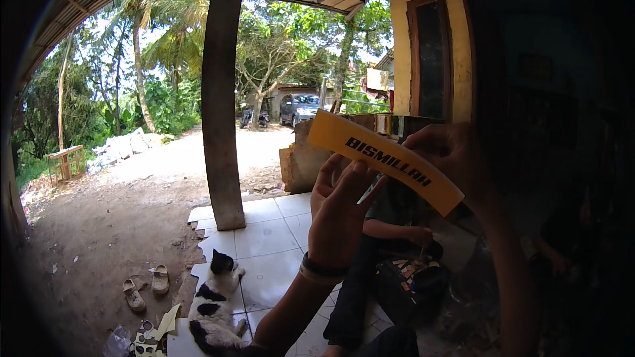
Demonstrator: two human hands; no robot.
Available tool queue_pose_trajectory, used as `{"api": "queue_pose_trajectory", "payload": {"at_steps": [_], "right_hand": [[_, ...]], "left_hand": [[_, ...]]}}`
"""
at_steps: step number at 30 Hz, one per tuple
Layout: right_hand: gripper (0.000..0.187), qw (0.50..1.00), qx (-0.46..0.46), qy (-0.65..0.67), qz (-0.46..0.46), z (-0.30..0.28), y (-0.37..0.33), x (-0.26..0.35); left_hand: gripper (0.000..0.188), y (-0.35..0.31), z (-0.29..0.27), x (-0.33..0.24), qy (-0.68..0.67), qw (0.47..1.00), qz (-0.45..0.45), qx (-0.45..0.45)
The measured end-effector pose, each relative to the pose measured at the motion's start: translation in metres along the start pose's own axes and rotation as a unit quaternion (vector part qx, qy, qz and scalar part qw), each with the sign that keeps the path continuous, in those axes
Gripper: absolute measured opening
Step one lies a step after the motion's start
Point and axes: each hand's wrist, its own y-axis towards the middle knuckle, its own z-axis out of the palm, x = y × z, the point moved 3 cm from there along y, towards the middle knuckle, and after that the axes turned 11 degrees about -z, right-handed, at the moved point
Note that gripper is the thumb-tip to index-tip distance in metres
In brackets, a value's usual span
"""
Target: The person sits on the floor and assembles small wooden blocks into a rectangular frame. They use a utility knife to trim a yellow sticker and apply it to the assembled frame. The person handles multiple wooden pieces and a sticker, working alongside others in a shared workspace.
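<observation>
Raised in front of me is a curved yellow-orange strip [334,137], thin like card or a sticker, with dark lettering across its face. My left hand [337,208] grips its lower edge from below, thumb against the strip; a dark band circles that wrist. At the strip's upper right edge, the fingers of my right hand [456,162] are bent and pinch it, partly in shadow. Beneath my hands, another person's hand [420,237] hovers by a dark bag or tray [403,291] with small pieces on it.
A black-and-white cat [215,307] lies on the white tiles [264,238]. Pale clogs [134,295] sit on the dirt left of it, near cut-out sheet scraps [165,322]. A pillar [223,106] stands at the tile edge. The right side is very dark.
</observation>
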Motion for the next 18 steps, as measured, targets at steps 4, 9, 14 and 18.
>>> {"api": "queue_pose_trajectory", "payload": {"at_steps": [4,9,14,18], "right_hand": [[0.02,0.999,-0.018,0.048,-0.015,0.001,-0.006,-0.004],[0.018,0.997,-0.029,0.067,-0.035,0.0,-0.016,-0.006],[0.019,0.996,-0.039,0.073,-0.018,0.001,-0.02,-0.011],[0.019,0.996,-0.042,0.075,-0.016,0.002,-0.022,-0.012]], "left_hand": [[0.054,0.002,0.0,0.002,-0.037,0.999,0.007,-0.005],[0.05,0.005,-0.002,0.003,-0.034,0.999,0.02,-0.023],[0.047,0.007,-0.006,0.009,-0.038,0.999,0.021,-0.025],[0.041,0.006,-0.01,0.012,-0.03,0.999,0.011,-0.023]]}}
